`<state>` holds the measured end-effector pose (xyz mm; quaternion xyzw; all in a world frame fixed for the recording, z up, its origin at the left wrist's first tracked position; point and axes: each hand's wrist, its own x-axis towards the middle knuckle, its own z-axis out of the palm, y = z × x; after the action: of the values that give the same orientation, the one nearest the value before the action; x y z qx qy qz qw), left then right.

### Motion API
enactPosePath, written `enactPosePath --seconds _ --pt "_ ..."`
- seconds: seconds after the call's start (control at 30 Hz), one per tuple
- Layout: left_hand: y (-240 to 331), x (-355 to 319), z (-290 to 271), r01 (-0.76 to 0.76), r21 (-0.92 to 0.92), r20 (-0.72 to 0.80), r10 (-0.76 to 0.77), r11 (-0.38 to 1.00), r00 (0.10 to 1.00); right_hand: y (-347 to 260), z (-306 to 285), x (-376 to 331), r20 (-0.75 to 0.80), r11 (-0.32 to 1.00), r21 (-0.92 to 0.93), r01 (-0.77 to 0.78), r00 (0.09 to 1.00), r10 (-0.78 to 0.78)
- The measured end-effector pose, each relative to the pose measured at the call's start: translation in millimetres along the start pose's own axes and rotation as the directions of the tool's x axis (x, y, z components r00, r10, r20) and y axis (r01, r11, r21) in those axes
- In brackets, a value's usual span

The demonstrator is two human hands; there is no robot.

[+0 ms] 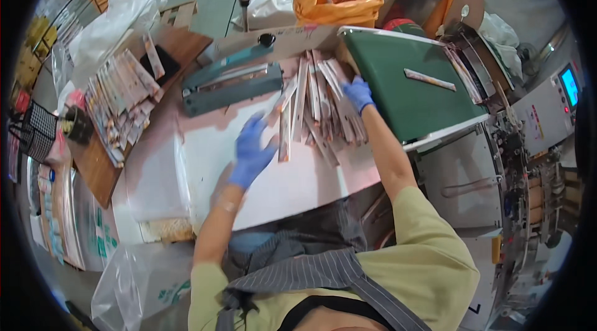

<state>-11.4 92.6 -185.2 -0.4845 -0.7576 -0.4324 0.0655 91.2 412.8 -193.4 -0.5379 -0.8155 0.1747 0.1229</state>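
While long narrow pink-and-white sachets are lying fanned out near the far edge of the pale pink tabletop, just beside the green conveyor belt, the right hand in a blue glove is pressing curled fingers onto them. The left hand, gloved too, is resting half open, touching one sachet. More sachets are crowding a brown wooden board at the left edge.

Glossy plastic sachets, smooth rubbery blue gloves, matt green belt, wooden board

Right hand fingers hidden among sachets.
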Motion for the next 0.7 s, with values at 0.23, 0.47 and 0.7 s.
enactPosePath --seconds 0.23,0.47,0.7 --pt "-42 62 166 0.106 0.495 0.452 -0.359 0.863 0.817 27 34 27 0.122 0.987 0.112 -0.115 0.987 0.101" --pt "-29 114 149 0.754 -0.278 0.264 -0.708 0.594 0.655 -2 30 4 0.195 0.900 0.414 -0.134 0.979 0.056" --pt "36 9 90 0.731 -0.660 0.637 -0.386 0.173 0.667 26 20 -157 0.675 0.226 0.735 -0.639 0.659 -0.332"
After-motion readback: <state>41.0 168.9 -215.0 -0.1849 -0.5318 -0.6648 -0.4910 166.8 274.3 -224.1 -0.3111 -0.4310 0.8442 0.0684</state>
